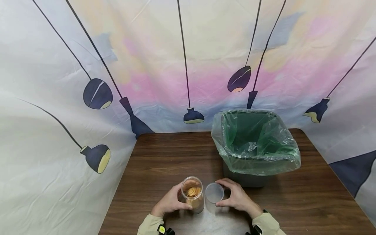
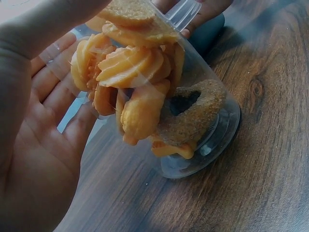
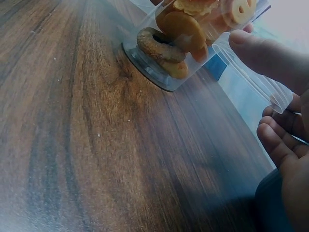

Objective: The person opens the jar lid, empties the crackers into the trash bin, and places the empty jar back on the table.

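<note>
A clear cylindrical plastic jar [image 1: 199, 205] of golden-brown cookies [image 1: 193, 192] is stood upright on the brown wood-grain desk [image 1: 152, 169], its long axis vertical and its uncovered mouth turned up. A clear, round, shallow plastic lid [image 1: 214, 193] is held just to the right of that mouth, clear of the desk and roughly level; whether the jar is touched by its edge cannot be told. By the right hand [image 1: 238, 197] the lid is gripped at opposite edges, thumb on the near side and fingertips on the far side, with the forearm brought in from the lower right. By the left hand [image 1: 171, 202] the jar's left side is encircled, thumb in front and fingers behind, the palm turned toward the wall. Beyond the right hand, a dark grey bin [image 1: 246, 178] is seen, lined with a translucent green plastic bag [image 1: 258, 165].
</note>
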{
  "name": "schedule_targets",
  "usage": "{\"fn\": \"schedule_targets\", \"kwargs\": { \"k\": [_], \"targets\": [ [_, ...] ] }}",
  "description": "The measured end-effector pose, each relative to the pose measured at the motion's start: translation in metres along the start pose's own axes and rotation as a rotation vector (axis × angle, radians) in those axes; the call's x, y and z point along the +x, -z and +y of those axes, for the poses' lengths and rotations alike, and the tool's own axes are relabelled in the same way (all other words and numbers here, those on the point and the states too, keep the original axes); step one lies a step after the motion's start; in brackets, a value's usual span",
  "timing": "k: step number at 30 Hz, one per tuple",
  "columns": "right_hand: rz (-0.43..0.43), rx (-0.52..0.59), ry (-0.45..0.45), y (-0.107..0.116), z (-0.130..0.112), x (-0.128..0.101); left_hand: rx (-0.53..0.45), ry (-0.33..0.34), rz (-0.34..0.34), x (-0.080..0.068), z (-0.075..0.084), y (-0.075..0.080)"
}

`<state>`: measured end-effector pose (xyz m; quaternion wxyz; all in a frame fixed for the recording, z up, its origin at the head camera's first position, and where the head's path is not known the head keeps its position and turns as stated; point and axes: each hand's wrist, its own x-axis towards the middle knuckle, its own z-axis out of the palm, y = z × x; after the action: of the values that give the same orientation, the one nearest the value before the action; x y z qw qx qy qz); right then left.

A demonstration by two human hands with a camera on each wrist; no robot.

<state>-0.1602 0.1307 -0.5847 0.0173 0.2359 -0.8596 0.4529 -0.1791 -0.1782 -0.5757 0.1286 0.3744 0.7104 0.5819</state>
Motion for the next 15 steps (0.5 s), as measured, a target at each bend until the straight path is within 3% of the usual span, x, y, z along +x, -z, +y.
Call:
{"fn": "schedule_targets", "kwargs": {
  "k": [8,15],
  "targets": [
    [-0.005,0.0,-0.001,-0.0025,0.0014,0.0003,0.029,-0.031,-0.011,0.0001,-0.0036,0.0015],
    [-0.001,0.007,-0.003,-0.0046,0.0038,-0.0003,0.019,0.023,0.0,-0.0006,-0.0014,0.0007]
  ]
}}
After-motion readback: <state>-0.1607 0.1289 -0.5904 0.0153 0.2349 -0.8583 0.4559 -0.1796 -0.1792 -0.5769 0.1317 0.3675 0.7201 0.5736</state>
